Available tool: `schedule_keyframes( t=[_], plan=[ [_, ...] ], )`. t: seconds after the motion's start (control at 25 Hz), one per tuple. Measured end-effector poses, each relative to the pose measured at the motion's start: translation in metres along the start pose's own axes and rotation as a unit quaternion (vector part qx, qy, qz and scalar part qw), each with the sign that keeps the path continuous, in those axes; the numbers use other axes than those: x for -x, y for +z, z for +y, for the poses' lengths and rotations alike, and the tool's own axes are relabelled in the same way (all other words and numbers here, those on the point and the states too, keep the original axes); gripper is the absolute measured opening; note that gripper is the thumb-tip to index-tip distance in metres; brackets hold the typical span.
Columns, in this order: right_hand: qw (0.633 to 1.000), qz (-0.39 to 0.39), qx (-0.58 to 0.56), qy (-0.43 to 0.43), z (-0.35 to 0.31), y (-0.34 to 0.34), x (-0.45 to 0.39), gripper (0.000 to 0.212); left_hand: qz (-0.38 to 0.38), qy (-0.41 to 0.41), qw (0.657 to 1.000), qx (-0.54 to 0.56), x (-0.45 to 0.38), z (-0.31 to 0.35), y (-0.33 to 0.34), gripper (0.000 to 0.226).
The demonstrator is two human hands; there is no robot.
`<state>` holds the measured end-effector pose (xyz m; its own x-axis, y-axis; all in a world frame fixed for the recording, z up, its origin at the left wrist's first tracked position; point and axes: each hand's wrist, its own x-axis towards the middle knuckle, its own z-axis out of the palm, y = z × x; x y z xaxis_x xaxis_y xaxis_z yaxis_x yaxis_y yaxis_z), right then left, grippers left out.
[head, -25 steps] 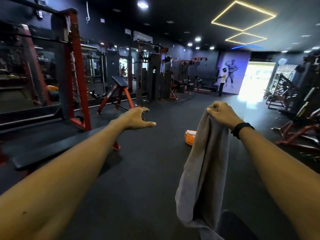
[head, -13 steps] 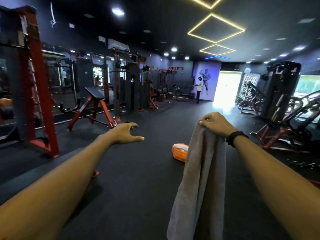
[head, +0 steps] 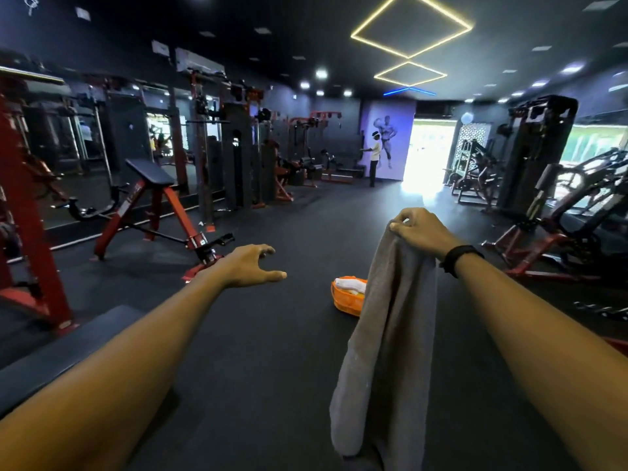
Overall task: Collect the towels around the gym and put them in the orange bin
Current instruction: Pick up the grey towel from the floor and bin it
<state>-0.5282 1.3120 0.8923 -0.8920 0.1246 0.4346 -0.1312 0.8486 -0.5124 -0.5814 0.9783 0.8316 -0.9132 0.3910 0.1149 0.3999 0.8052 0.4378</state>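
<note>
The right hand (head: 419,231) holds the gray towel (head: 384,351) tight in its fingers (head: 402,223). The left hand (head: 251,266) is empty, fingers spread. The orange bin (head: 346,299) sits on the floor between them, below the right fingers.

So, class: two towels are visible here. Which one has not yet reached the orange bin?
The grey towel, hanging from the right hand that grips its top. The white towel already lies in the orange bin on the floor.

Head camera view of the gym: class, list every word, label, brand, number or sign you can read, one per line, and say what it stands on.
No text can be read.
Red bench frame: marking too blurred.
Ceiling plates: blank or too small.
Far wall mural: a figure, no words.
Orange bin, grey towel: no label visible.
</note>
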Motion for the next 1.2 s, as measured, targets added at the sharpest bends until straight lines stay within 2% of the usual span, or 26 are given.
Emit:
schedule_keyframes(
  t=[0.32,0.64,0.88,1.0,1.2],
  plan=[
    [0.998,0.028,-0.002,0.048,0.057,0.042,-0.180,0.023,0.008,0.002,0.999,0.033,-0.198,-0.034,-0.010,0.077],
    [0.995,0.037,0.042,0.082,0.128,0.097,-0.333,0.007,0.011,0.028,0.999,0.037,-0.399,-0.075,0.003,0.079],
    [0.991,0.049,0.049,0.110,0.176,0.137,-0.464,0.017,-0.001,0.074,0.995,0.074,-0.572,-0.097,0.010,0.077],
    [0.986,0.092,0.052,0.130,0.195,0.145,-0.523,0.012,-0.016,0.088,0.992,0.083,-0.661,-0.101,0.009,0.077],
    [0.981,0.130,0.037,0.138,0.242,0.155,-0.602,0.022,-0.054,0.122,0.987,0.094,-0.775,-0.090,0.040,0.075]
  ],
)
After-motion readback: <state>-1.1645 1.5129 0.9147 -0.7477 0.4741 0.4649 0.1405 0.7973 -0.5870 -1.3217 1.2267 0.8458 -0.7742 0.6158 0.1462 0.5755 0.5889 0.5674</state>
